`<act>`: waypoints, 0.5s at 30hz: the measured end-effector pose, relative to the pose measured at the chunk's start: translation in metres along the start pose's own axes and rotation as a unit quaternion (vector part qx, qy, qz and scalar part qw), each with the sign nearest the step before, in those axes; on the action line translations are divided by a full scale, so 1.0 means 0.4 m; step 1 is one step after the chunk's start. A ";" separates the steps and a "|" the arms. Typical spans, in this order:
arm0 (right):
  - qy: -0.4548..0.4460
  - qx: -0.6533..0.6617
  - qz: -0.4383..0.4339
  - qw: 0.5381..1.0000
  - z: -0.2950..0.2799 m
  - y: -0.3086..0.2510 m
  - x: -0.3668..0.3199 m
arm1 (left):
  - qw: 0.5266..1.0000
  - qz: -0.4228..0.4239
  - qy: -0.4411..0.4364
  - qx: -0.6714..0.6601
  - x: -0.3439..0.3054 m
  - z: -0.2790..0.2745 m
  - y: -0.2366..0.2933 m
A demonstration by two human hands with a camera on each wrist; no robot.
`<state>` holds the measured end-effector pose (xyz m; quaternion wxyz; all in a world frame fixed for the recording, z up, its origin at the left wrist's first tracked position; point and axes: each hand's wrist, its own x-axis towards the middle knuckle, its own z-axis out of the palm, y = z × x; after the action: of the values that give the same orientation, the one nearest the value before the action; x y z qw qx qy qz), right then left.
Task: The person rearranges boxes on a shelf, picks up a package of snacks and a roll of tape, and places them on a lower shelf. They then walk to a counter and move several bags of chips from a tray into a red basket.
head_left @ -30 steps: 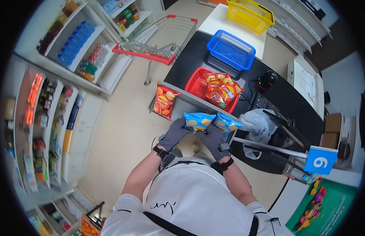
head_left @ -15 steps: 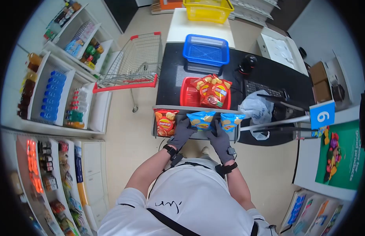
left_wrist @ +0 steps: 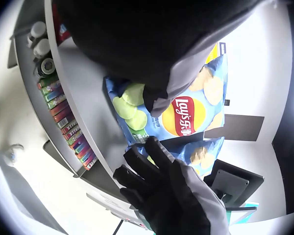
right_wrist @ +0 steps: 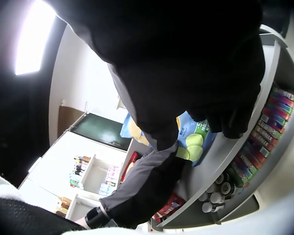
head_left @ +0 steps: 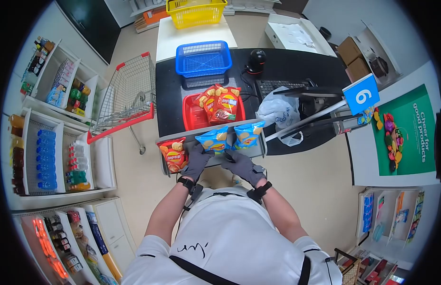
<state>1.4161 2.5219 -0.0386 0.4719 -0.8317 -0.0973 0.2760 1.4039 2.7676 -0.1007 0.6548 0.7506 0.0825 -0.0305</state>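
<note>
In the head view, a red chip bag (head_left: 174, 155) and two blue chip bags, left (head_left: 214, 140) and right (head_left: 249, 134), stand in a row on a grey ledge (head_left: 256, 151). My gloved left hand (head_left: 197, 161) is at the lower edge of the left blue bag; the left wrist view shows its thumb across the front of this bag (left_wrist: 186, 115), its other fingers hidden. My gloved right hand (head_left: 242, 167) is below the two blue bags, holding nothing visible. Its fingers (left_wrist: 142, 169) are spread and slightly bent in the left wrist view, close to the other blue bag (left_wrist: 201, 154).
Behind the ledge, a red basket (head_left: 192, 114) holds red chip bags. Farther back are a blue basket (head_left: 203, 59) and a yellow basket (head_left: 196, 16). A plastic bag (head_left: 279, 111) lies at right, a cart (head_left: 128, 95) at left. Small packs (left_wrist: 68, 122) line a lower shelf.
The head view has turned, shifting the counter leftward. My right hand has drawn back from the right blue bag toward my body. My left hand stays by the left blue bag.
</note>
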 end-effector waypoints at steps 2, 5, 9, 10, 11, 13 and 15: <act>0.004 -0.008 -0.006 1.000 -0.003 0.004 -0.005 | 1.000 0.026 0.006 -0.004 0.004 0.002 -0.017; -0.022 0.013 0.047 0.999 -0.040 -0.031 -0.027 | 1.000 -0.003 0.006 0.006 0.002 0.001 -0.002; 0.005 0.046 0.041 0.998 -0.048 -0.010 -0.027 | 0.999 -0.009 -0.005 0.043 -0.005 -0.011 0.025; 0.026 0.058 0.024 0.998 -0.046 0.001 -0.025 | 0.998 -0.005 -0.011 0.059 -0.005 -0.013 0.021; 0.025 0.058 0.023 0.998 -0.043 0.012 -0.020 | 0.998 -0.004 -0.011 0.059 -0.004 -0.014 0.018; 0.016 0.013 0.016 1.000 -0.037 0.016 -0.011 | 0.996 0.000 -0.011 0.088 0.002 -0.014 0.013; 0.011 -0.011 0.011 1.000 -0.037 0.008 -0.011 | 0.995 0.002 -0.010 0.102 0.004 -0.012 0.008</act>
<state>1.4203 2.5077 -0.0338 0.4610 -0.8405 -0.0858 0.2714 1.4055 2.7720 -0.0972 0.5756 0.8134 0.0712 -0.0448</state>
